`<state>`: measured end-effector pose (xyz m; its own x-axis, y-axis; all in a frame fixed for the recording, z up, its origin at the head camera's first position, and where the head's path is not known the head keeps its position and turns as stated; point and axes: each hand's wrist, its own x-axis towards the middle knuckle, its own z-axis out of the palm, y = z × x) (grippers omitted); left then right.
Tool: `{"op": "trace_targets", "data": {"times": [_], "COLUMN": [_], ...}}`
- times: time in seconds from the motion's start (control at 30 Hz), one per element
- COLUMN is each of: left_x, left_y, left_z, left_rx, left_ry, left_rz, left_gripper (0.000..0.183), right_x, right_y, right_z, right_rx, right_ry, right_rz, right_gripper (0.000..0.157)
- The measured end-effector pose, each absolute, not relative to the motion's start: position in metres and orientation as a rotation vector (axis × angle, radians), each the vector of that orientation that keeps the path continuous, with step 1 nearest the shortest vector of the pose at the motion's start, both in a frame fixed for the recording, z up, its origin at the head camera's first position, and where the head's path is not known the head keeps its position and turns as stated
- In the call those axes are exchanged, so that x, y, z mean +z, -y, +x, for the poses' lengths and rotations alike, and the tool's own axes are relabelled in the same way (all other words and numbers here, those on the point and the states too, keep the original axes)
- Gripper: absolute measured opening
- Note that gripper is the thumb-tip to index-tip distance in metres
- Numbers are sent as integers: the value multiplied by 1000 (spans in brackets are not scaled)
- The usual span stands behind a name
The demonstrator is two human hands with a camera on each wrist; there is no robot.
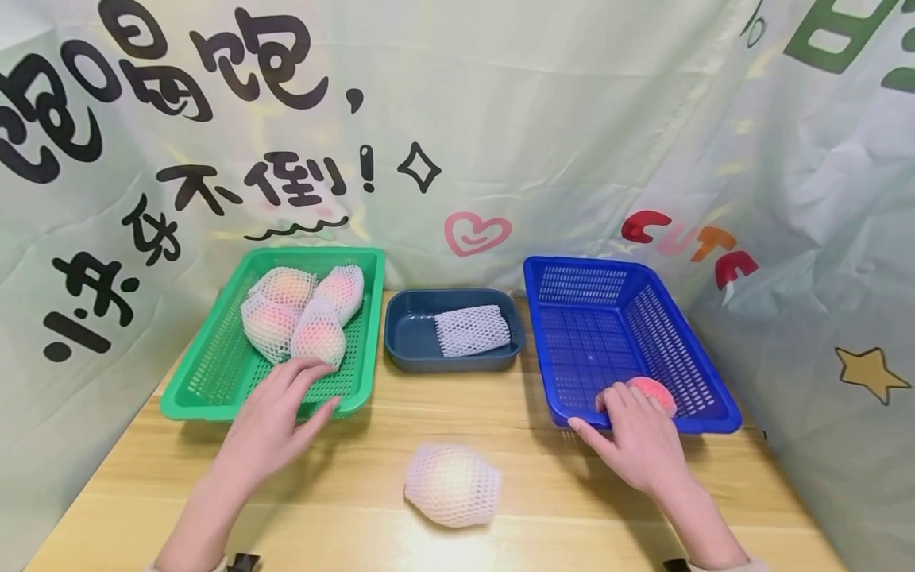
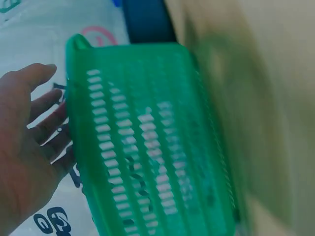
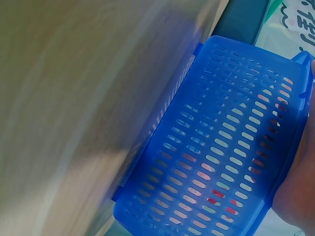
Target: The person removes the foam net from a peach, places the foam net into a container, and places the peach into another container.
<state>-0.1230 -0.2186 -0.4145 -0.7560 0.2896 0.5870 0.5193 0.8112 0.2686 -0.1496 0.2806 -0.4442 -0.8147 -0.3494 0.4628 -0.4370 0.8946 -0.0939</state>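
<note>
My left hand point(image 1: 275, 421) hovers over the near rim of the green basket point(image 1: 179, 401), fingers spread toward the peaches and holding nothing. Several peaches point(image 1: 318, 338) in white foam nets lie grouped in that basket. At the near side of the blue basket point(image 1: 704, 365), my right hand point(image 1: 639, 437) reaches over the rim, thumb apart from the fingers. Beside its fingers is a bare pinkish-red peach point(image 1: 654, 393), partly hidden by the hand. The right wrist view hides these fingers behind the basket wall. One netted peach point(image 1: 453, 485) rests on the table between my arms.
Between the two baskets stands a dark blue tray point(image 1: 411, 361) with a flattened white foam net point(image 1: 473, 330) in it. Wooden tabletop point(image 1: 357, 524) extends in front. A printed cloth point(image 1: 572, 119) hangs behind and along both sides.
</note>
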Motion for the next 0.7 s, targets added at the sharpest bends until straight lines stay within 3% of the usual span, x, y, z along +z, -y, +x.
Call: {"op": "trace_targets", "data": {"times": [0.7], "left_x": [-434], "left_y": [231], "left_z": [-112], "left_rx": [-140], "left_ry": [2699], "left_rz": [-472], "left_gripper": [34], "right_x": [-443], "right_y": [-279], "right_z": [-148], "right_rx": [281], "right_ry": [2595], "right_rz": [571], "right_gripper": [43]}}
